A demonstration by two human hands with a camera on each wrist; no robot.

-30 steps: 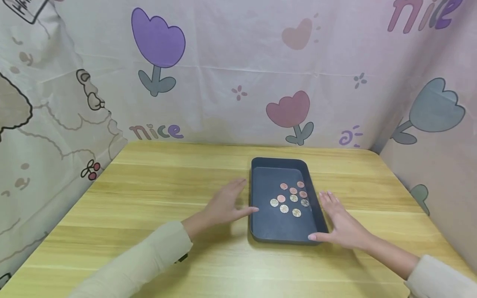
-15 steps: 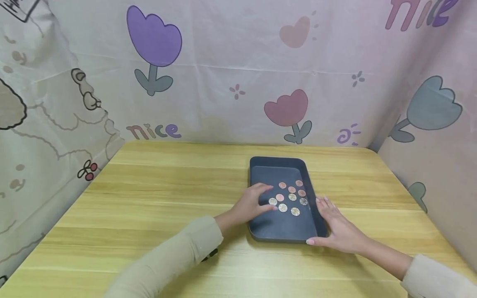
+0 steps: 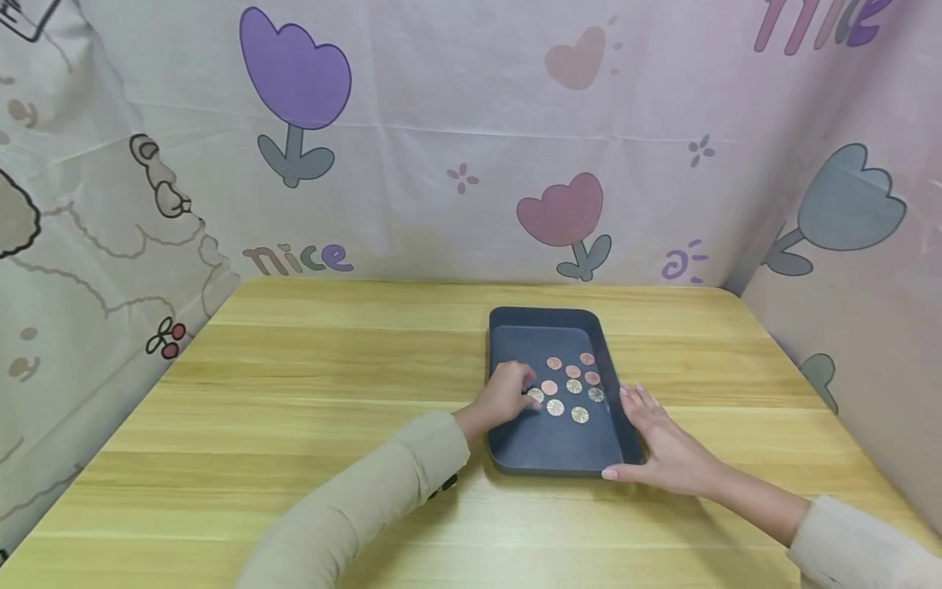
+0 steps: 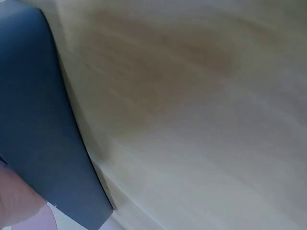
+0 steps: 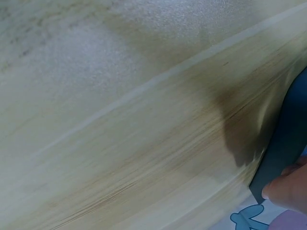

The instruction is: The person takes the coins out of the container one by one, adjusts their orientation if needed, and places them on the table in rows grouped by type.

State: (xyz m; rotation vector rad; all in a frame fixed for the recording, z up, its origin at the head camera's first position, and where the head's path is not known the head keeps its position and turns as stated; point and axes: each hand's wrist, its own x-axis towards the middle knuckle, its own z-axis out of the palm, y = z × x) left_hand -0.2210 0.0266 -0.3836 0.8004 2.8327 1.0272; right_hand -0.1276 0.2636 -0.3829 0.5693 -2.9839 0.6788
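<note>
A dark rectangular tray (image 3: 545,317) stands on the wooden table. Several coins lie flat inside, some copper-coloured like the one at the back (image 3: 554,363), others pale gold like the front one (image 3: 580,415). My left hand (image 3: 503,396) reaches over the tray's left wall, its bent fingers and thumb spread on either side of the leftmost pale coin (image 3: 536,395), which still lies flat. Against the tray's right side rests my right hand (image 3: 673,454), fingers along the outer wall and thumb at the near right corner. Both wrist views show mostly table and the tray's outer wall (image 4: 43,110).
The wooden table (image 3: 331,368) extends around the tray. Behind it and along both sides hangs a printed cloth (image 3: 427,90) with tulips and lettering.
My left hand has moved from outside the tray over its left wall, down to the leftmost coin, its fingers drawing closer together. The right hand has come up against the tray's right wall.
</note>
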